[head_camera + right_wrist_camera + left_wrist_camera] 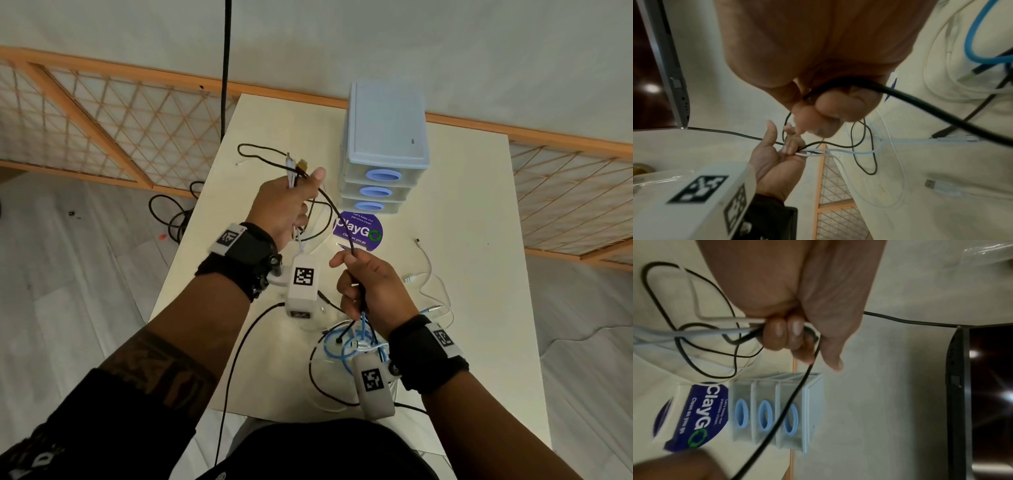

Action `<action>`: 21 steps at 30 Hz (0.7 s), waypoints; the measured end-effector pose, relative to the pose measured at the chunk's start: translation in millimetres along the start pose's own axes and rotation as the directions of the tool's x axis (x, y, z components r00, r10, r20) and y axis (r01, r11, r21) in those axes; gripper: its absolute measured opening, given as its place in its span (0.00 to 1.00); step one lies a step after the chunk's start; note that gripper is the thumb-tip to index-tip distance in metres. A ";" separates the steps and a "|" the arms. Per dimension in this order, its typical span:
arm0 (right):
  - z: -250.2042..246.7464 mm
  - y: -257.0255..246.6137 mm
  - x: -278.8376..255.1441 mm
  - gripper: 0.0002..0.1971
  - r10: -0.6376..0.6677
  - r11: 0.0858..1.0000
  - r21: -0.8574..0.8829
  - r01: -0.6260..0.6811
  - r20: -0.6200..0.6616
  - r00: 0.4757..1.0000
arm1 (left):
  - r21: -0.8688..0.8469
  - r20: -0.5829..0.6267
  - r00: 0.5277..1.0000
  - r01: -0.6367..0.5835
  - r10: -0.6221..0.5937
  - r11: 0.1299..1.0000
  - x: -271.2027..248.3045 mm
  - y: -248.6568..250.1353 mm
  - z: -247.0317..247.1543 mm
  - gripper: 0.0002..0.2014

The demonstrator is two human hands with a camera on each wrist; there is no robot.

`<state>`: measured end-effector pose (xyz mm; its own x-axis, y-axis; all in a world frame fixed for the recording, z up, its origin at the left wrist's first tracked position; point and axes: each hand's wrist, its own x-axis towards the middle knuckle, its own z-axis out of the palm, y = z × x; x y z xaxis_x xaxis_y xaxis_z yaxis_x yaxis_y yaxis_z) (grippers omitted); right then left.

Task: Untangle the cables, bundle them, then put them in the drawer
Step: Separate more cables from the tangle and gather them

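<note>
My left hand (291, 202) is raised over the table and grips a bunch of cable ends, white and black, with plugs (296, 168) sticking out above the fist. In the left wrist view the curled fingers (785, 332) clamp the white cable (715, 320) and a black one. A black cable (334, 209) runs from that fist down to my right hand (370, 284), which grips it in a fist (834, 104). A tangle with a blue cable (337, 347) lies under my right wrist. The three-drawer unit (385, 150) stands at the back, all drawers closed.
A purple ClayGo sticker (358, 231) lies in front of the drawers. A thin white cable (431, 274) with a USB plug sprawls on the cream table (479, 222) to the right. More black cable lies on the floor (171, 216) to the left. A lattice screen stands behind.
</note>
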<state>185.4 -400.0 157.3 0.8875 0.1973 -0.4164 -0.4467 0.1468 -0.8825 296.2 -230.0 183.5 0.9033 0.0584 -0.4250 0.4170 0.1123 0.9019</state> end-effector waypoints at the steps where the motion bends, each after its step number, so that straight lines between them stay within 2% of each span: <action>1: -0.1 -1.8 0.9 0.16 -0.014 1.000 -0.004 0.014 -0.008 1.000 | 0.033 0.067 0.997 0.025 -0.027 0.999 -3.0 -2.2 0.6 0.16; 4: 2.2 -7.9 6.2 0.15 -0.066 0.997 -0.031 0.066 -0.019 0.998 | 0.190 0.279 0.954 0.058 -0.110 0.980 -17.9 -17.3 7.6 0.13; 6: 4.2 -11.1 7.8 0.15 -0.084 0.996 -0.033 0.083 -0.022 0.996 | 0.208 0.313 0.944 0.041 -0.107 0.977 -24.0 -25.4 13.2 0.11; 7: 4.5 -11.6 7.9 0.15 -0.083 0.996 -0.031 0.082 -0.026 0.996 | 0.194 0.274 0.958 0.031 -0.085 0.980 -24.3 -25.6 14.9 0.11; 10: 3.0 -6.4 7.3 0.17 -0.055 0.998 -0.017 0.054 -0.028 0.998 | 0.100 0.047 0.999 0.020 -0.024 0.995 -15.2 -14.1 12.5 0.08; 12: 2.8 0.4 5.2 0.15 -0.026 0.999 0.027 0.027 -0.030 0.999 | 0.015 -0.078 0.997 0.014 -0.013 1.000 -5.2 -1.6 5.1 0.08; 14: 2.5 7.9 1.5 0.12 -0.028 0.998 0.063 0.031 -0.043 0.999 | -0.016 -0.136 0.991 -0.002 0.000 1.000 3.5 9.0 -3.3 0.08; 17: 3.8 16.1 0.4 0.11 -0.077 0.997 0.011 0.079 -0.119 0.990 | 0.166 -0.105 0.994 -0.006 0.024 0.986 9.5 16.4 -15.0 0.14; 20: -1.3 22.8 11.3 0.11 -0.161 0.970 -0.223 0.096 -0.293 0.943 | 0.472 -0.050 0.999 0.020 0.004 0.881 8.1 18.2 -22.7 0.27; 21: -4.5 24.1 15.9 0.11 -0.176 0.963 -0.253 0.091 -0.335 0.926 | 0.536 -0.052 0.999 0.033 -0.006 0.844 6.9 19.0 -24.3 0.30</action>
<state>189.2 -397.6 128.4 0.9379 -0.1678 -0.3036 -0.3207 -0.0854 -0.9433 308.0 -203.3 195.9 0.8945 0.1091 -0.4336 0.4352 -0.4346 0.7885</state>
